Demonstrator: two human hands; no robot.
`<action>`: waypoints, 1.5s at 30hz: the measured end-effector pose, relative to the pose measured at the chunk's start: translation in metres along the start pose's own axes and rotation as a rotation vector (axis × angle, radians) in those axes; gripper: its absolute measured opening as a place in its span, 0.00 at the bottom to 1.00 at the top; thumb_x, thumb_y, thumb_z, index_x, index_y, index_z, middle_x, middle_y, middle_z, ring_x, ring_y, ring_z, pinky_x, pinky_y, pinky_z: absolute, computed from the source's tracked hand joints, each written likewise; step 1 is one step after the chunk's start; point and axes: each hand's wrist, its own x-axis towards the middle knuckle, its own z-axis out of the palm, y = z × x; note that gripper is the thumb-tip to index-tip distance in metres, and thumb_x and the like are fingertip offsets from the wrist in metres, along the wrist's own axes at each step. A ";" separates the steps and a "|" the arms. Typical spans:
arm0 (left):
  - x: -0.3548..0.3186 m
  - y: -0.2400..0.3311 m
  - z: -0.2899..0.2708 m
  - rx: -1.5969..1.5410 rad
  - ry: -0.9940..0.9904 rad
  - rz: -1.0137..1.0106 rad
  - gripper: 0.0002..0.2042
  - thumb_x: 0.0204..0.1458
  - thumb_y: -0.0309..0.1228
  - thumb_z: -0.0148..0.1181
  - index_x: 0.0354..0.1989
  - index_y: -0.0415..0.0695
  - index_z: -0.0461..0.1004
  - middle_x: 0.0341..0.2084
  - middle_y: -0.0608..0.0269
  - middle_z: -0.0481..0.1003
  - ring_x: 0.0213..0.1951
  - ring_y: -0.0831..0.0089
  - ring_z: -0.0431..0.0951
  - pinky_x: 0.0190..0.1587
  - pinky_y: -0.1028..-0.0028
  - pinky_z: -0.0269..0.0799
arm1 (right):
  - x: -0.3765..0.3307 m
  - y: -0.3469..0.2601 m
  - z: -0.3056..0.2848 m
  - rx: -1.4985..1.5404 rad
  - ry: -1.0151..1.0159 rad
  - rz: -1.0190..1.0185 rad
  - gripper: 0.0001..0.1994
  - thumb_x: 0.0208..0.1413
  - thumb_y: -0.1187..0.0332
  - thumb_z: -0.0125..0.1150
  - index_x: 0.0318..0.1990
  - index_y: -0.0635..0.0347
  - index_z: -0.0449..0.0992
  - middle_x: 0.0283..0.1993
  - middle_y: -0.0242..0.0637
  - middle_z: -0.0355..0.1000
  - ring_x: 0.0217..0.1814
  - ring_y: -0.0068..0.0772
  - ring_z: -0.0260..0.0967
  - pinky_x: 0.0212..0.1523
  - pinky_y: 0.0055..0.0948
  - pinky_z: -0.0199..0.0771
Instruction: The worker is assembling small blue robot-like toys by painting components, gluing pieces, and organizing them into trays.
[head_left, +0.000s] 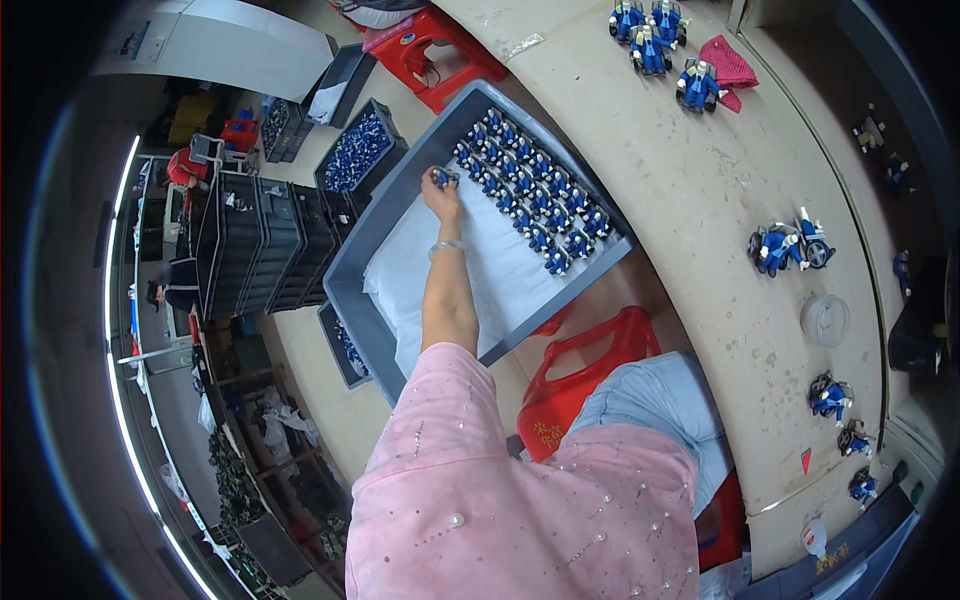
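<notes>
Workbench [700,180] of pale board curves along the person's right, with a few assembled blue toy figures [790,247] well apart on it. Left of the bench, a grey tray [352,262] rests on a red stool [590,355], its white liner partly filled by rows of small blue figures [530,195] running diagonally along the far side. One arm in a pink sleeve reaches straight out over the liner; by its position I take it for the left hand [441,196], fingers closed on one small blue figure [443,178] at the near end of the rows, just beside the last pieces. The right hand is out of view.
</notes>
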 end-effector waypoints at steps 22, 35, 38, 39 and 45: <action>0.060 -0.102 0.002 0.413 -0.151 0.445 0.20 0.49 0.46 0.55 0.40 0.40 0.69 0.35 0.57 0.72 0.33 0.62 0.71 0.37 0.63 0.68 | -0.149 0.013 -0.337 -0.717 0.227 0.609 0.24 0.61 0.51 0.45 0.58 0.57 0.66 0.50 0.41 0.70 0.50 0.32 0.66 0.48 0.29 0.67; -0.006 0.099 -0.011 0.400 -0.138 0.264 0.33 0.45 0.53 0.58 0.46 0.32 0.63 0.39 0.45 0.68 0.36 0.56 0.74 0.35 0.63 0.74 | -0.196 0.027 -0.417 -1.561 0.057 1.283 0.36 0.26 0.57 0.79 0.45 0.69 0.71 0.43 0.50 0.74 0.46 0.46 0.73 0.46 0.35 0.72; -0.028 0.153 -0.038 0.170 -0.078 0.363 0.30 0.48 0.49 0.57 0.47 0.33 0.62 0.39 0.46 0.68 0.35 0.58 0.73 0.36 0.64 0.73 | -0.197 0.034 -0.418 -1.499 -0.117 1.433 0.37 0.22 0.60 0.80 0.44 0.70 0.72 0.46 0.52 0.73 0.52 0.49 0.70 0.51 0.38 0.71; -0.034 0.183 -0.044 0.085 -0.060 0.406 0.28 0.49 0.47 0.57 0.47 0.33 0.62 0.39 0.47 0.68 0.35 0.58 0.72 0.36 0.65 0.73 | -0.204 0.037 -0.421 -1.518 -0.197 1.439 0.36 0.22 0.60 0.80 0.44 0.69 0.72 0.46 0.52 0.73 0.52 0.49 0.70 0.50 0.38 0.71; -0.076 0.305 -0.080 -0.384 0.036 0.603 0.21 0.54 0.38 0.56 0.48 0.35 0.60 0.38 0.49 0.66 0.34 0.62 0.70 0.37 0.68 0.71 | -0.244 0.031 -0.437 -1.599 0.065 0.728 0.17 0.27 0.70 0.72 0.26 0.60 0.68 0.24 0.48 0.70 0.30 0.46 0.74 0.30 0.39 0.71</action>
